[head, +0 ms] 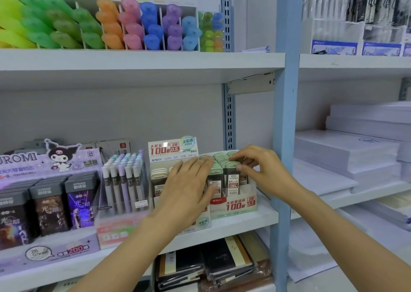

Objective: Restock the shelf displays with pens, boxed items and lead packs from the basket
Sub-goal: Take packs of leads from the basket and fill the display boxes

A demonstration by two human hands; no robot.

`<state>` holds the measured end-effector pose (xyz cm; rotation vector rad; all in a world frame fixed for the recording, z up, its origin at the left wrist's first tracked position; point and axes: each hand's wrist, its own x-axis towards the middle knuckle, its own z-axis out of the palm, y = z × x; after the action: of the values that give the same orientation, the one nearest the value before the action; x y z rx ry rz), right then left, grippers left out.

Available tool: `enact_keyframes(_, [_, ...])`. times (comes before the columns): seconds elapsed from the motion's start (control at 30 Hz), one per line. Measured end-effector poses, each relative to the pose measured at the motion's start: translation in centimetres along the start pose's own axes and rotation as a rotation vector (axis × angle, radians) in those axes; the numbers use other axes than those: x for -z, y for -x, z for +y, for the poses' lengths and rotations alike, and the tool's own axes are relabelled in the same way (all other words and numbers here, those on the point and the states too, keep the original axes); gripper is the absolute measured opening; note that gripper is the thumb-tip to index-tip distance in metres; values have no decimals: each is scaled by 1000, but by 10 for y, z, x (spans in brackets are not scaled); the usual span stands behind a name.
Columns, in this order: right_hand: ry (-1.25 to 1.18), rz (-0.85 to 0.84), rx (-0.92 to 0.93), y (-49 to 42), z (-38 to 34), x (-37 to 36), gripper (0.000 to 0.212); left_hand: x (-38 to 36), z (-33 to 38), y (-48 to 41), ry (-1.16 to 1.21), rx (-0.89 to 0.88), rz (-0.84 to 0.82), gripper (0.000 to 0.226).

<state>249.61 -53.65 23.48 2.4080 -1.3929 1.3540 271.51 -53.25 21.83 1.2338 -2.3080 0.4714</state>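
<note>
1. Lead packs (219, 169) stand in rows in the 0.7 display box (241, 205), at the right end of the middle shelf (244, 225), just beside the blue upright (284, 113).
2. Right hand (260, 165) pinches the cap of one lead pack (233, 173), thumb in front and fingers behind. Left hand (189, 180) lies flat with fingers straight, pressing on packs where the 0.7 box meets the 0.5 display box (171, 149). It grips nothing.
3. My read of the step: seating lead packs in the 0.7 box. The next move calls for pushing the pinched pack down flush while the left hand steadies its neighbours.
4. Hidden:
   - The basket is not in view.
   - The left hand covers most of the 0.5 box, so I can't tell its fill level.
   - I can't tell whether the pinched pack is going in or being straightened.
5. The pen display (124, 180) stands just to the left. The Kuromi lead display (44, 180) is cut off by the left edge.
</note>
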Motion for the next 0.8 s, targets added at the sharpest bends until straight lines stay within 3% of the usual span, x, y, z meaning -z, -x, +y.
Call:
enact_keyframes(0.23, [-17,67,3,-10,-11,7,21,2,0,0,32,-13,41,57])
enact_keyframes(0.4, [-38,262,80,-18,-19,28,18,2,-2,0,50,-23,59,51])
enact_keyframes(0.67, [12,133,122,-9,-20,19,15,2,-1,-1,45,-15,67,52])
enact_keyframes(0.8, [-26,314,120,-13,-23,38,15,2,0,-2,48,-12,62,52])
